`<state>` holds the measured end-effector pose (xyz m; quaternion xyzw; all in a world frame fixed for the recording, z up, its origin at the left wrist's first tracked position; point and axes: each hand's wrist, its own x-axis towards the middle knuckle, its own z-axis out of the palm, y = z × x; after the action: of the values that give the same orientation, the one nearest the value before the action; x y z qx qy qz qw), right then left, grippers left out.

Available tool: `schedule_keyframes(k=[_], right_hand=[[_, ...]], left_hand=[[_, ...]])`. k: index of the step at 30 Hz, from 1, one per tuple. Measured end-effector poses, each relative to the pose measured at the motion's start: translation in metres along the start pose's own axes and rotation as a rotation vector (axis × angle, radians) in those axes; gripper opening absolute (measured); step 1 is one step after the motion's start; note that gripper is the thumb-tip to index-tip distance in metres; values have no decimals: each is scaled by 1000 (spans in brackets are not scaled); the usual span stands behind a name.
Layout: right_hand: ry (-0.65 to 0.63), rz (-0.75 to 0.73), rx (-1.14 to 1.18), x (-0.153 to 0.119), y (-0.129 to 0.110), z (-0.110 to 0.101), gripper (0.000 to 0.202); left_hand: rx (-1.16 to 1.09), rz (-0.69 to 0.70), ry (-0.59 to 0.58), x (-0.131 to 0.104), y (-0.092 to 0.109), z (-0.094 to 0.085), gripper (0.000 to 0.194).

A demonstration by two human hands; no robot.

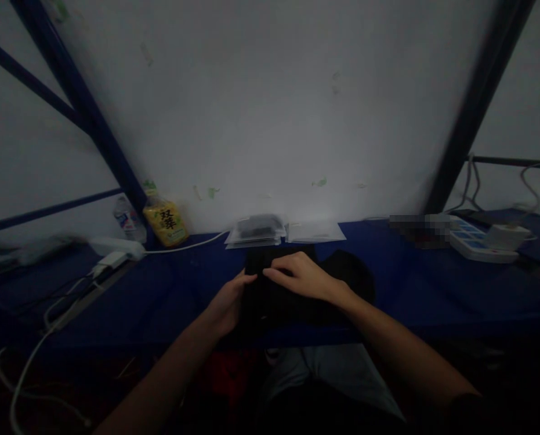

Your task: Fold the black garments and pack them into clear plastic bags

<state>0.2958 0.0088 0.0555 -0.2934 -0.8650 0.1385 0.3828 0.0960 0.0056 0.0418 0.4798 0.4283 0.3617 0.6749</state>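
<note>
A black item (281, 302) lies at the front edge of the blue table, too dark for me to tell its kind; it looks soft, like folded fabric or a bag. My left hand (229, 302) grips its left edge, thumb on top and the other fingers hidden beneath. Across its upper side rests my right hand (299, 275), fingers bent, thumb and forefinger close together on the black surface. A rounded black part (349, 272) spreads out to the right, behind my right wrist.
Behind the black item lie a stack of flat packets (256, 228) and white sheets (315, 231). A yellow drink bottle (165, 222) and a clear bottle (129, 220) stand back left. White power strips (481, 241) lie right; cables (48, 332) hang left. Blue posts (84, 109) frame the table.
</note>
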Motion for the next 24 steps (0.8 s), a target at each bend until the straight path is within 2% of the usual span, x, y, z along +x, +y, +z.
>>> schedule_keyframes(k=[3,6,8,10,12,15,17,19,22,24], right_hand=[[224,165,16,-10,8,-13,40],[392,351,57,-31,23,-26,41],[395,477,78,-48,36,-32,40],[350,572,105,-66,48,-33,38],[302,629,143,-79,55,-33,38],[280,635,113,-90,53,-32,37],[300,573,-4,-92,44,-29,35],[290,476,-162,-93,31,-24,37],[185,361,-382,-93,17,-11,43],[114,329,-486,-91,14,-3,35]], left_hand=[[24,108,38,0,-3,-11,74],[101,121,110,-6,-11,-28,86],[127,77,121,-13,-16,-37,94],[130,45,78,-21,-19,-41,100],[129,68,10,-27,-19,-40,95],[178,106,-30,-28,-18,-37,72],[246,89,-26,-26,-17,-36,63],[315,79,-29,-23,-17,-37,62],[406,100,-27,-22,-17,-39,67],[445,111,-23,-23,-17,-39,71]])
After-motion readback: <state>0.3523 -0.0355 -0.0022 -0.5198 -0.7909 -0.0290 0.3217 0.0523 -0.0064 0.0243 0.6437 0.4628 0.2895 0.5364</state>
